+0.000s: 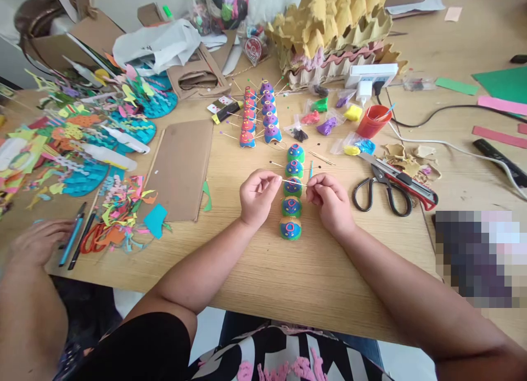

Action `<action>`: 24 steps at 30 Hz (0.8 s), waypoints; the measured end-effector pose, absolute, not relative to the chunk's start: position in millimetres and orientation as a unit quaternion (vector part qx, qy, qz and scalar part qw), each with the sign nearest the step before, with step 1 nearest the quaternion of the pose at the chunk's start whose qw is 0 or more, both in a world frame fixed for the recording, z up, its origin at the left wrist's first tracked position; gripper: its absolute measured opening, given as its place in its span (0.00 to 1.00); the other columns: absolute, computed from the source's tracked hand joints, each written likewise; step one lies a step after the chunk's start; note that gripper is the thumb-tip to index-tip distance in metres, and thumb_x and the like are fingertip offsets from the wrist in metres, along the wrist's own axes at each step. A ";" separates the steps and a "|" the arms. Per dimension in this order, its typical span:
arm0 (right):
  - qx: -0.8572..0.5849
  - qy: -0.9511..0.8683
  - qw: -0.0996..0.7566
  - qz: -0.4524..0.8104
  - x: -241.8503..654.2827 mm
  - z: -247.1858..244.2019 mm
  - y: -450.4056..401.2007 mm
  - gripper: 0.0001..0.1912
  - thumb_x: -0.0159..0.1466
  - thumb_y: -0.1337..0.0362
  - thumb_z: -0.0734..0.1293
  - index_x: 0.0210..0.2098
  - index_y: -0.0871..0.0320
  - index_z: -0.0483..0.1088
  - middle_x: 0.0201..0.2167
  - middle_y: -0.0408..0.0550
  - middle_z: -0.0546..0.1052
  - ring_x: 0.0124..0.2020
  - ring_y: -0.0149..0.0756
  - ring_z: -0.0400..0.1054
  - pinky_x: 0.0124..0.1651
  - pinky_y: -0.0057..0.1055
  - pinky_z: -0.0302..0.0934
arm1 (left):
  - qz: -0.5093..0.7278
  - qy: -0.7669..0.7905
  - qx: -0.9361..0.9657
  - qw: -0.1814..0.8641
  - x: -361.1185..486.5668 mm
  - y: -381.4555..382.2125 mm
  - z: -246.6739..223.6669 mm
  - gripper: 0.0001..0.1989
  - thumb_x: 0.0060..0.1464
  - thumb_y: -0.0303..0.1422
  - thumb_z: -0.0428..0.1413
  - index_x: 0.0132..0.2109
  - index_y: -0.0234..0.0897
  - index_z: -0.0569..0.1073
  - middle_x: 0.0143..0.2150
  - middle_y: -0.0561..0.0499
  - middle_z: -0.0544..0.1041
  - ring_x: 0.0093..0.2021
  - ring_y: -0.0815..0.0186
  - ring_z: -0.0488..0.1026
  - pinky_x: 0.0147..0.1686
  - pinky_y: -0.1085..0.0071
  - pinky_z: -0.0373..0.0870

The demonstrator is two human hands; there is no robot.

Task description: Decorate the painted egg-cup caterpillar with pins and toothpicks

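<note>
Where caterpillars (292, 208) stand, the table (267, 279) shows pale woodgrain.

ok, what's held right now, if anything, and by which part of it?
A thin stick, by its two ends: left hand at one, right hand at the other.

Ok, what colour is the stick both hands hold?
Pale cream; head view shows the stick best.

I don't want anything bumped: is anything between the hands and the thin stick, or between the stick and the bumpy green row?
Nothing visible is in the way. The left hand and right hand both pinch the thin stick, and I see nothing between it and the bumpy green row below.
</note>
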State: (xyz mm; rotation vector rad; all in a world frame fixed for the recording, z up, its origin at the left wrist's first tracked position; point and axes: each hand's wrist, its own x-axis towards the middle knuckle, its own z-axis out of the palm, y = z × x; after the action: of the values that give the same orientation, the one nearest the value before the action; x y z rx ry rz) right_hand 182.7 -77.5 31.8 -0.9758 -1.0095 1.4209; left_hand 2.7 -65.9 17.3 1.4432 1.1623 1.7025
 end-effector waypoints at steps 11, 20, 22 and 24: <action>-0.386 -0.391 0.504 0.667 178.2 26.0 -78.8 0.22 0.62 0.44 0.74 0.28 0.56 0.73 0.21 0.39 0.67 0.21 0.25 0.51 0.25 0.29 0.42 | 0.635 0.423 0.540 0.355 4.2 -68.7 18.3 0.15 0.59 0.45 0.67 0.35 0.38 0.79 0.31 0.53 0.78 0.32 0.72 0.72 0.34 0.74 0.69; -0.381 -0.471 0.519 0.603 178.3 32.4 -82.9 0.23 0.61 0.44 0.77 0.27 0.56 0.71 0.22 0.37 0.67 0.24 0.26 0.54 0.30 0.29 0.49 | 0.615 0.406 0.570 0.363 1.3 -70.8 19.1 0.10 0.61 0.42 0.67 0.38 0.40 0.82 0.33 0.53 0.80 0.33 0.72 0.72 0.37 0.74 0.69; -0.377 -0.454 0.526 0.612 178.9 28.6 -82.1 0.21 0.62 0.46 0.76 0.28 0.55 0.71 0.22 0.37 0.67 0.25 0.26 0.54 0.30 0.29 0.48 | 0.614 0.394 0.572 0.376 0.7 -71.1 19.4 0.12 0.63 0.44 0.64 0.40 0.40 0.83 0.34 0.51 0.81 0.35 0.70 0.76 0.40 0.72 0.73; -0.372 -0.444 0.530 0.619 179.8 24.6 -81.5 0.19 0.63 0.47 0.76 0.29 0.55 0.72 0.22 0.37 0.66 0.25 0.27 0.55 0.30 0.29 0.47 | 0.613 0.388 0.572 0.382 0.4 -71.3 19.6 0.15 0.66 0.46 0.61 0.42 0.40 0.84 0.34 0.50 0.82 0.38 0.67 0.79 0.43 0.70 0.75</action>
State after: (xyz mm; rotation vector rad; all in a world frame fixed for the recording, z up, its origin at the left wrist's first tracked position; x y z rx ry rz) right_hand 179.8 -81.5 24.6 -0.8884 -1.0600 1.4787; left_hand 0.4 -71.3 19.6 1.4583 0.9907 1.5645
